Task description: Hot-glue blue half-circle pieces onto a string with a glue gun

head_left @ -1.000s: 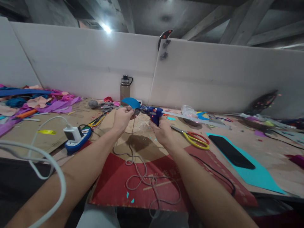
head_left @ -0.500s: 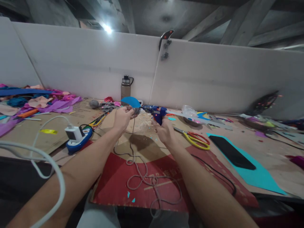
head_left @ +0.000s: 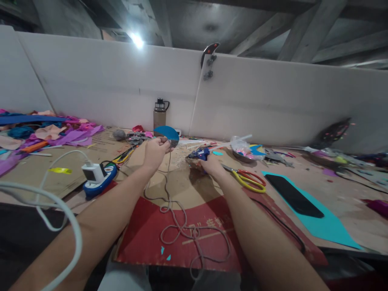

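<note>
My left hand (head_left: 155,151) is raised over the cardboard and pinches a blue paper disc (head_left: 166,132) together with a grey cord (head_left: 178,220) that hangs down and coils on the red cardboard (head_left: 145,234). My right hand (head_left: 209,165) is low on the table, its fingers closed round the handle of a blue glue gun (head_left: 200,154) that lies almost on the surface, nozzle pointing left. The two hands are a hand's width apart.
Yellow-handled scissors (head_left: 247,179) lie right of my right hand. A black phone (head_left: 292,196) rests on a teal sheet (head_left: 329,226). A charger on a blue power strip (head_left: 97,178) sits at left, a bottle (head_left: 159,114) by the white wall, paper scraps (head_left: 51,133) far left.
My right hand has lowered the glue gun away from the blue disc down onto the table. The left hand has stayed up with the disc and cord.
</note>
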Motion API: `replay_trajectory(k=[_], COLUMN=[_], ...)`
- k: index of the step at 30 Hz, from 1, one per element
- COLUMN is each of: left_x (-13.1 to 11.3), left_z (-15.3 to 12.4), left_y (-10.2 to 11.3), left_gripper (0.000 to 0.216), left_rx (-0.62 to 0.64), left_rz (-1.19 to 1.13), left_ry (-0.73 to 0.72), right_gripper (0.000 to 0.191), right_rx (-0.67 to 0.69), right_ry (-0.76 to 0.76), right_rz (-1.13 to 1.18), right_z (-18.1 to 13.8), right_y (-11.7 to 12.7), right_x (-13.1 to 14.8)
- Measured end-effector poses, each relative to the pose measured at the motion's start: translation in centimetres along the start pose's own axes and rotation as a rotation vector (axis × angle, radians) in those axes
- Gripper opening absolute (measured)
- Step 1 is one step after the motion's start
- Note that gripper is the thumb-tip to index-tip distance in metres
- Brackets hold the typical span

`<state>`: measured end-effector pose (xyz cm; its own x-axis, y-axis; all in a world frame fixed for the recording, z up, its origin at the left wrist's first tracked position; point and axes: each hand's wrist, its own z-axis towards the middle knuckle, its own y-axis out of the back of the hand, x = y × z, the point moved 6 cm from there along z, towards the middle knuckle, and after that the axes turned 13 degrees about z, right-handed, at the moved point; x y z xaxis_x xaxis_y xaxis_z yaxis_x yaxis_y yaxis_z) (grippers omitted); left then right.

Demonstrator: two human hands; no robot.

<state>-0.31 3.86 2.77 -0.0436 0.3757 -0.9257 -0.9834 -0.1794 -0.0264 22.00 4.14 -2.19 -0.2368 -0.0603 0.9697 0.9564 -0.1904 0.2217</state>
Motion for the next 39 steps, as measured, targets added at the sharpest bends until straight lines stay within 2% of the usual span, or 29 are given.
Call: replay_trajectory(k=[4,6,7,9,12,14,16,19,22,26,30,39], left_x=[-0.8,-1.8,-2.4,-3.2,-3.7,-3.7,-3.7,-3.1,-1.9,-1.1,-0.9,-1.1], left_z=[-0.3,-0.6,-0.9,-1.3,-1.6,-1.6,-1.5,-1.2,-1.0,-1.2,-1.4,-1.9], left_y=[0.1,0.2,0.2,0.2,0.1,0.2,0.3,0.1,-0.6,-1.6,-2.0,-2.3], left_gripper=[0.015,0.012,0.009,0.007,0.006,0.007,0.007,0.007,0.012,0.017,0.017,0.013], left_rx=[-0.003,-0.024,-0.045,-0.068,-0.063,-0.067,-0.071,-0.024,0.074,0.158,0.181,0.196], left_rz=[0.199,0.363,0.446,0.523,0.521,0.517,0.525,0.474,0.272,0.041,-0.029,-0.054], left_ry=[-0.08,-0.179,-0.237,-0.313,-0.344,-0.36,-0.372,-0.304,-0.12,0.057,0.119,0.175], right_gripper=[0.03,0.026,0.023,0.018,0.023,0.028,0.03,0.026,0.017,0.013,0.012,0.011], right_rx=[-0.224,-0.263,-0.245,-0.102,0.073,0.16,0.197,0.16,0.101,0.015,-0.053,-0.095], right_ry=[0.157,0.245,0.304,0.372,0.304,0.195,0.11,0.169,0.332,0.451,0.513,0.521], right_rz=[-0.453,-0.475,-0.417,-0.156,0.316,0.534,0.644,0.585,0.452,0.349,0.286,0.252], right_z=[-0.5,-1.6,-2.2,-3.2,-4.1,-4.2,-4.0,-3.6,-3.4,-3.5,-3.7,-3.1], right_y=[2.6,2.3,1.5,-1.1,-5.2,-7.3,-8.2,-7.4,-5.9,-4.4,-3.7,-3.1], right_x=[1.7,3.2,4.0,5.4,6.7,6.9,6.8,6.6,6.8,7.1,7.3,6.6])
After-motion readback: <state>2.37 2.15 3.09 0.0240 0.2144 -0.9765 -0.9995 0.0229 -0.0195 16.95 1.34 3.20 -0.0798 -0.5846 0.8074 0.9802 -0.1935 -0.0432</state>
